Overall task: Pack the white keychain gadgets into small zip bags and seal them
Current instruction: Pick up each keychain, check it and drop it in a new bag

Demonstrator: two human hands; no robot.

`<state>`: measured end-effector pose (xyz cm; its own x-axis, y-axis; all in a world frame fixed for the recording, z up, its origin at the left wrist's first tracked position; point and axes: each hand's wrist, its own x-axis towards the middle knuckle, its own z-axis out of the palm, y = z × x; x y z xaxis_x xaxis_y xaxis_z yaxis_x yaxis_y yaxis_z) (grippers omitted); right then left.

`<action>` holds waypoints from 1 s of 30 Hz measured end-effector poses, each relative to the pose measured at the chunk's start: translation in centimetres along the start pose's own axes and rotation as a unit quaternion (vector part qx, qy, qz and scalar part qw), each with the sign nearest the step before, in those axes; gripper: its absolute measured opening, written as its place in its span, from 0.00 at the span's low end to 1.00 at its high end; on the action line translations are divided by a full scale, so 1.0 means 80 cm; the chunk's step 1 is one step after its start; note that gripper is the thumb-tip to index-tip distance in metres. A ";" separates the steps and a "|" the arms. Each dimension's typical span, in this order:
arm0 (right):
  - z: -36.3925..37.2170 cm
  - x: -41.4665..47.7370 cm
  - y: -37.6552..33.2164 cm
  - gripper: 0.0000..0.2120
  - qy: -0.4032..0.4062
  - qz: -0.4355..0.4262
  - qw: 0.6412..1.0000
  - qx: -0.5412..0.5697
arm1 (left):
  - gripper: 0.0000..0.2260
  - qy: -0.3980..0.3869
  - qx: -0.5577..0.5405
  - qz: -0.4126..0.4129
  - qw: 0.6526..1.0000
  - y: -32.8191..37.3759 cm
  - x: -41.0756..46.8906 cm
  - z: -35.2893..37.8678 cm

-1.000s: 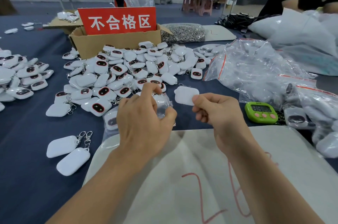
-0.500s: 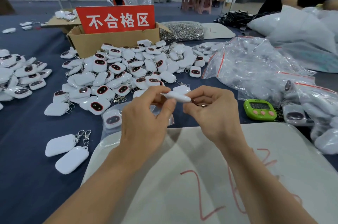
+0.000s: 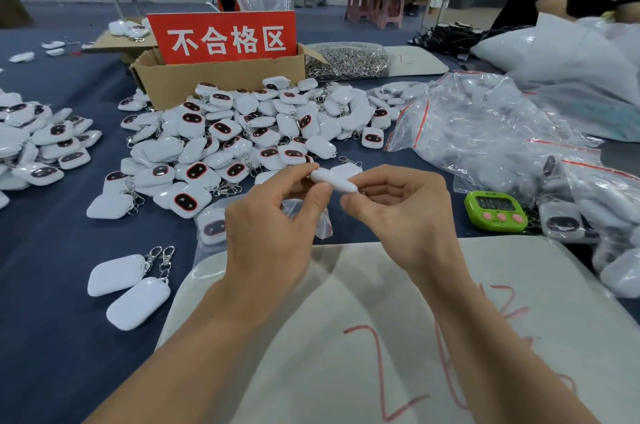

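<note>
A white keychain gadget (image 3: 333,181) is held edge-on between both hands above the table's middle. My left hand (image 3: 273,229) pinches its left end and also holds a small clear zip bag (image 3: 323,226) that hangs under the fingers. My right hand (image 3: 401,212) pinches the gadget's right end with thumb and fingers. Behind the hands lies a big heap of loose gadgets (image 3: 242,136). A bagged gadget (image 3: 212,228) lies just left of my left hand.
A cardboard box (image 3: 221,77) with a red sign stands behind the heap. Clear zip bags (image 3: 485,133) pile up at right, beside a green timer (image 3: 495,210). Two gadgets (image 3: 128,288) lie at front left. A white sheet (image 3: 346,337) with red marks covers the near table. Another person sits far right.
My right hand brought the gadget from flat-on to edge-on and in toward my left hand, which now pinches its other end. Since half a second ago, almost nothing moved.
</note>
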<state>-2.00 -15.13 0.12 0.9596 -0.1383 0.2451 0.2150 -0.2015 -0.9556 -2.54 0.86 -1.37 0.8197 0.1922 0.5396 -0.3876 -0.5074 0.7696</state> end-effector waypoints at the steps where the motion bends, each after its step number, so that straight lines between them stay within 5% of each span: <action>1: -0.001 0.000 0.000 0.07 -0.004 -0.001 1.000 0.004 | 0.12 0.004 0.000 -0.001 1.000 0.000 0.000 -0.001; 8: 0.001 -0.002 0.003 0.08 0.016 -0.038 0.999 -0.032 | 0.12 0.011 0.052 0.035 0.998 0.002 0.000 -0.007; 14: -0.002 -0.001 -0.001 0.06 -0.005 -0.048 0.997 0.063 | 0.10 0.009 0.050 0.074 0.996 0.003 -0.002 -0.005; 20: -0.004 -0.002 0.000 0.11 -0.039 0.049 0.989 0.132 | 0.30 -0.075 0.044 0.104 0.991 -0.004 -0.001 -0.001; 26: 0.002 -0.004 -0.006 0.14 -0.076 0.028 0.989 0.121 | 0.10 -0.057 0.023 0.138 0.989 -0.011 0.005 -0.004; 30: 0.001 -0.003 -0.005 0.09 -0.108 0.003 0.990 0.096 | 0.10 -0.037 0.057 0.099 0.993 -0.005 0.003 -0.005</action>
<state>-2.30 -14.96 0.41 0.9731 0.0752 0.2178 0.2191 -0.0103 -0.9756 -2.32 1.44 -1.40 0.7627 0.0191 0.6465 -0.4973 -0.6217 0.6051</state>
